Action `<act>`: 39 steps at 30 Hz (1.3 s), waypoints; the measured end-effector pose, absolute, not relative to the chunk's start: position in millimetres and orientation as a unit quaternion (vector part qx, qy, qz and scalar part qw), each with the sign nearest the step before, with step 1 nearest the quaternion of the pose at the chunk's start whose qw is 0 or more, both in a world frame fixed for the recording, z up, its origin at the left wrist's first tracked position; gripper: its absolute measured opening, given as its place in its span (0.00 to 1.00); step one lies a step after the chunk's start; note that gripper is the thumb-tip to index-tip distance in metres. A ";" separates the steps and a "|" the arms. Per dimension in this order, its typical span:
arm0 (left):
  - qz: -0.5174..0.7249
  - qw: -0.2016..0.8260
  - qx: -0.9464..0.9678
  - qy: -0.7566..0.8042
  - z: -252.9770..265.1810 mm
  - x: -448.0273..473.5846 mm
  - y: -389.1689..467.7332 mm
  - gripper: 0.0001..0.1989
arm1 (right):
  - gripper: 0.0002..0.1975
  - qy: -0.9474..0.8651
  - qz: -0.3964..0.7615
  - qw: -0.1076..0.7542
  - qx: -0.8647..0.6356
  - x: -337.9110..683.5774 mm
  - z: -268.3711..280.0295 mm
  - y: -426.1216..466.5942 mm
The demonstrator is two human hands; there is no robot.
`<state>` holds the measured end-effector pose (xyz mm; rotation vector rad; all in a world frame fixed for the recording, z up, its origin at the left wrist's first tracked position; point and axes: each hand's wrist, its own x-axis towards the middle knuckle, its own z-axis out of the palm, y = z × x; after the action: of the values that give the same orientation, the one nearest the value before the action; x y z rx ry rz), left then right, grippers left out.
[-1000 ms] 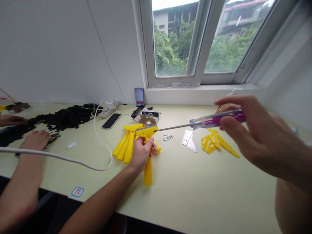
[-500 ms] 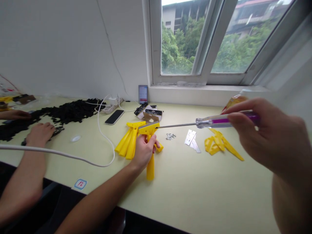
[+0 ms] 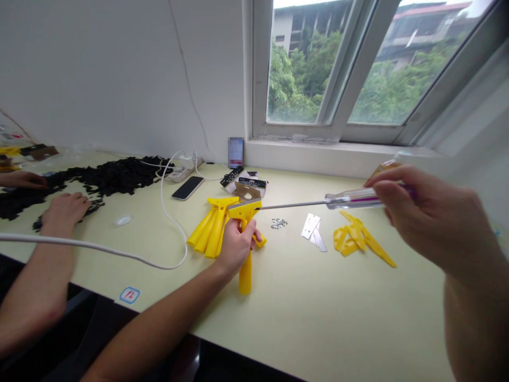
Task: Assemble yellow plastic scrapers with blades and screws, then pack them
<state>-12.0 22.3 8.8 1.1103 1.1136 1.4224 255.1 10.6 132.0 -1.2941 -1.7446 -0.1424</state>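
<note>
"Over the middle of the desk (image 3: pixel 318 313), what do the person's hands hold?"

"The left hand (image 3: pixel 234 244) has its fingers wrapped round the yellow T-shaped tool (image 3: pixel 242 211), head uppermost. The right hand (image 3: pixel 433 217) has its fingers closed on the screwdriver (image 3: pixel 340 200), which points to nine o'clock, its tip at the head's right end. Whether the two touch, one cannot tell."

"And the room round that head?"

"Tight at eight, where the yellow handles (image 3: pixel 210 233) fan out just beside it, and at twelve, where small boxes (image 3: pixel 254 185) lie near. The phone (image 3: pixel 188 188) sits towards ten. Between three and four come small metal bits (image 3: pixel 279 223), then metal plates (image 3: pixel 313 232), then yellow pieces (image 3: pixel 360 239), with gaps between."

"The near edge?"

"At six. The tool's lower end stops short of it, and a broad stretch of desk top opens towards five."
</note>
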 end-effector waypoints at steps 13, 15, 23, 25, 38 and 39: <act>0.581 0.487 0.441 0.480 0.6 -11.8 27.4 0.13 | 0.27 -0.786 0.028 0.434 -0.439 245.2 116.9 18.9; 0.577 0.483 0.450 0.482 -0.8 -11.1 27.3 0.12 | 0.20 -0.754 -0.011 0.454 -0.474 244.8 114.8 20.5; 0.588 0.465 0.446 0.489 -4.3 -11.1 30.0 0.13 | 0.22 -0.760 0.072 0.409 -0.500 253.4 109.3 32.3; 0.587 0.459 0.454 0.489 -3.0 -11.7 29.7 0.13 | 0.19 -0.725 0.044 0.412 -0.551 257.3 107.4 37.3; 0.593 0.458 0.449 0.487 -2.3 -14.3 30.6 0.14 | 0.23 -0.754 0.175 0.438 -0.456 259.9 100.0 48.1; 0.593 0.454 0.451 0.488 -1.9 -14.4 30.5 0.14 | 0.20 -0.739 0.167 0.441 -0.481 259.9 99.7 48.6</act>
<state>-14.4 30.5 -1.9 1.1137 1.2054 1.4632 259.9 48.6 99.7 -1.1929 -1.8345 0.4157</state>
